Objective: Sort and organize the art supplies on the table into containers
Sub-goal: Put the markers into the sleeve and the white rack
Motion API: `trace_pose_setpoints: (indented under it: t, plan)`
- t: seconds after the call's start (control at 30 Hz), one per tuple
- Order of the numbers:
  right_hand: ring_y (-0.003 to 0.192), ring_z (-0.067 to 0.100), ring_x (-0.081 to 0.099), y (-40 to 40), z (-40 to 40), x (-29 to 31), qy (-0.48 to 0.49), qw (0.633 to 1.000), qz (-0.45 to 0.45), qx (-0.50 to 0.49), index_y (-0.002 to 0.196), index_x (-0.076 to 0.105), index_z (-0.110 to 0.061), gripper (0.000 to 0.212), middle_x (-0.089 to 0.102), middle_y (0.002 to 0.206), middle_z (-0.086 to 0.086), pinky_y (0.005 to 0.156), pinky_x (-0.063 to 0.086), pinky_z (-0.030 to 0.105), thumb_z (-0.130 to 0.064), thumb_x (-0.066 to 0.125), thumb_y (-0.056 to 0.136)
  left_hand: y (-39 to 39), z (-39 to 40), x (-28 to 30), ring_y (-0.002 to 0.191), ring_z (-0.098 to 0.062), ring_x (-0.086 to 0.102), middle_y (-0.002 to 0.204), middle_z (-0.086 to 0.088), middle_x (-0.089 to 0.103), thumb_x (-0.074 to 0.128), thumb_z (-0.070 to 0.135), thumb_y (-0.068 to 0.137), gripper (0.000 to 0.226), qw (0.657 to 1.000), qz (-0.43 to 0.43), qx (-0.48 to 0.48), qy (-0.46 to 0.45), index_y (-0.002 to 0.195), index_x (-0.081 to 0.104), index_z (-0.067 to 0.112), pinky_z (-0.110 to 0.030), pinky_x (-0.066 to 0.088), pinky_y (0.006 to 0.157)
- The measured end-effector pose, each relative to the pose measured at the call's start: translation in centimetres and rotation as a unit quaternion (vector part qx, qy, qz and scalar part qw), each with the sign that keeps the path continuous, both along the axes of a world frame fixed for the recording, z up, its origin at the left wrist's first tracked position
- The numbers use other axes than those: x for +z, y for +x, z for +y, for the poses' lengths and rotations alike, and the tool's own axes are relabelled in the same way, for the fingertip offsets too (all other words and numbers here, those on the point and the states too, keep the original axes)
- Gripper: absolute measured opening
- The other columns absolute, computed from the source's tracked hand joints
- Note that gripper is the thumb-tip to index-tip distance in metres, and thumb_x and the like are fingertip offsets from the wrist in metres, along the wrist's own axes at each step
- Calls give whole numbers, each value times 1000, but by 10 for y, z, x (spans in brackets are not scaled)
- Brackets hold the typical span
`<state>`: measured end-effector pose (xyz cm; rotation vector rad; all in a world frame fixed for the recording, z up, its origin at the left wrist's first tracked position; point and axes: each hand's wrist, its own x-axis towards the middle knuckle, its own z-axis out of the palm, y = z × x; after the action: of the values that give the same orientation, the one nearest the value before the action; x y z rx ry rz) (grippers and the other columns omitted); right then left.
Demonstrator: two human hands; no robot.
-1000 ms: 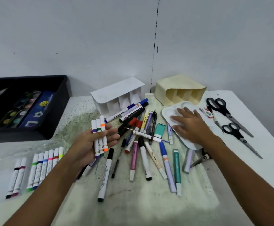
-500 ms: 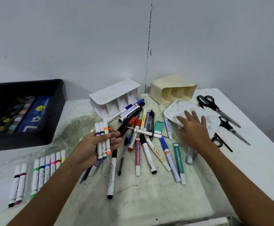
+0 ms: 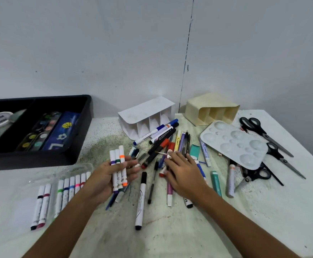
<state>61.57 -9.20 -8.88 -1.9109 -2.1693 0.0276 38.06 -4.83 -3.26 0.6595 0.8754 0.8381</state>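
Right hand [image 3: 184, 175] off palette [image 3: 233, 144] now

No legible text on anything.

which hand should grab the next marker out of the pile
Right. The right hand lies over the marker pile, fingers spread and holding nothing. The left hand already holds three white markers.

A tray [image 3: 73, 146] sits far left on the desk [image 3: 263, 211], with two organizers [image 3: 148, 118] behind the central pile of markers [image 3: 163, 146]. A palette [image 3: 233, 144] lies right of the pile, scissors [image 3: 263, 133] farther right.
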Motion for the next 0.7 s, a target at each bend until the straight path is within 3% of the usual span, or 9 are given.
trace_pose_setpoints:
  t: [0.1,0.23,0.4,0.5,0.6,0.7]
  plan:
    - [117,27,60,13,-5,-2,42,999,23,-23,109,71,-17,42,67,122,5,107,31,46,-39,38,93,-5,0,-2,82,-31,72,103,-22,70,54,2,77,36,1000,-3,15,-1,112,56,-5,-35,60,63]
    - [114,28,61,22,-4,1,70,995,47,-62,102,72,-14,42,70,112,7,106,37,53,-36,37,92,-2,3,-4,82,-31,72,102,-22,71,47,-3,90,23,1000,3,16,-1,111,56,-5,-36,61,64]
    - [121,30,57,20,-1,7,69,995,76,-22,119,66,-14,43,65,123,10,106,41,50,-35,39,93,9,6,-1,82,-30,72,103,-23,70,45,-4,93,21,1000,-3,6,-5,110,57,-4,-38,61,67]
    - [131,27,48,26,-1,4,-1,998,40,42,130,59,-19,52,56,138,8,113,29,50,-45,31,95,13,6,0,81,-30,72,103,-23,70,49,-3,89,23,1000,-4,2,-2,111,57,-4,-36,61,65]
    - [129,26,51,38,0,-3,6,999,22,31,118,67,-20,50,60,133,5,112,23,47,-46,31,96,13,6,1,80,-31,72,104,-24,69,53,-1,82,28,1000,-11,3,-3,110,57,-4,-36,61,64]
    - [125,28,54,42,4,-3,55,997,59,-13,106,72,-17,46,65,125,7,111,28,48,-43,35,96,9,6,-1,83,-32,72,107,-25,69,54,1,79,31,1000,-8,11,-3,109,58,-4,-38,61,66]
